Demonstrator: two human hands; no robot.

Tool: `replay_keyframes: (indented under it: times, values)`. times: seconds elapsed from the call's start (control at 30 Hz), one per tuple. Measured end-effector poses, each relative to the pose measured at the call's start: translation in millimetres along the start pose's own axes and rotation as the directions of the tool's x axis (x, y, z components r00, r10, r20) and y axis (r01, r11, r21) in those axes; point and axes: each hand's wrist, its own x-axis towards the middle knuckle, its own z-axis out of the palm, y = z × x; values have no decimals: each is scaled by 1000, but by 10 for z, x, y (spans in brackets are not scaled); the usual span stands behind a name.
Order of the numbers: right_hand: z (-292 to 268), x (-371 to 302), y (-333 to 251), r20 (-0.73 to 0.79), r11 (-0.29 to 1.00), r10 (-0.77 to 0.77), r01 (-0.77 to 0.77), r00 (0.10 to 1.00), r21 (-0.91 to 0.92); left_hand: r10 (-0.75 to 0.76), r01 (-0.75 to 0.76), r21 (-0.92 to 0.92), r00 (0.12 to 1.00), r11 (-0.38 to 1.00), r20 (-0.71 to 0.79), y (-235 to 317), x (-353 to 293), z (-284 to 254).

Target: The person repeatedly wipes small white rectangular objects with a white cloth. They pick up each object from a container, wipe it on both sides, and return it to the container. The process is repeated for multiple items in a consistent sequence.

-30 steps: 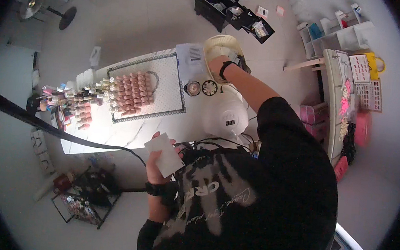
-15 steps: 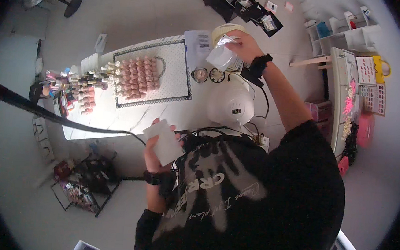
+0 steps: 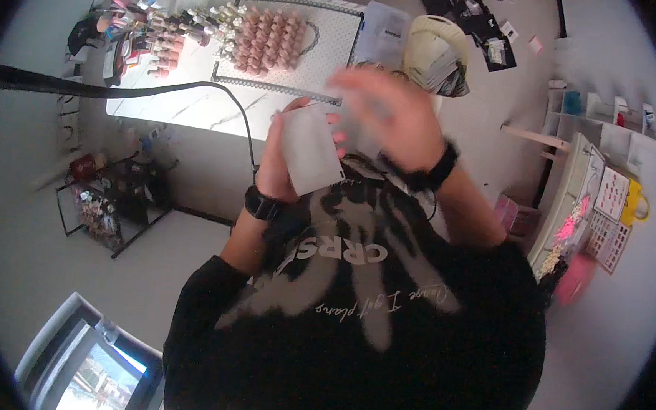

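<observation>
In my left hand (image 3: 276, 158) is a flat white rectangular packet (image 3: 311, 148), held upright in front of my shirt with the fingers round its edges. Just to the right of it is my right hand (image 3: 400, 122), smeared by motion. A pale, see-through blur (image 3: 361, 127) shows below its fingers; whether the hand grips it cannot be made out. Beyond the right hand, a pale yellow basket (image 3: 415, 46) holds several flat clear-wrapped packets (image 3: 441, 66). The white lamp seen earlier is mostly hidden behind my right hand and arm.
On the white table (image 3: 189, 113) lies a dotted mat (image 3: 328, 51) with rows of pinkish bottles (image 3: 267, 42). More bottles crowd the left end. A black cable (image 3: 160, 88) crosses in front. At the right stands a side table (image 3: 568, 189) with display cards. A screen (image 3: 103, 368) is at lower left.
My right hand has come back from the basket toward the left hand; the clear bag it held no longer shows plainly. The left hand still holds the white packet. The whole view has shifted.
</observation>
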Motion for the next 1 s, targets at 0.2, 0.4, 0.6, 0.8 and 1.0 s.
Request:
replay_keyframes:
  times: [0.2, 0.4, 0.6, 0.8, 1.0]
  values:
    - [352, -348, -179, 129, 921, -326, 345, 937, -179, 150, -152, -12, 983, 988, -109, -66, 64, 71]
    - [236, -345, -149, -61, 998, -64, 65, 996, 6, 182, -188, -45, 975, 981, -125, -96, 117, 78]
    - [79, -352, -16, -71, 870, 399, -353, 914, 346, 234, -231, 36, 956, 972, -176, -58, 167, 229]
    - [159, -448, -49, 81, 883, 384, -391, 920, 259, 288, -286, 41, 956, 957, -60, -130, 237, 128]
    - [127, -463, -57, 36, 925, 351, -352, 936, 141, 377, -379, -2, 922, 925, -84, -131, 271, 228]
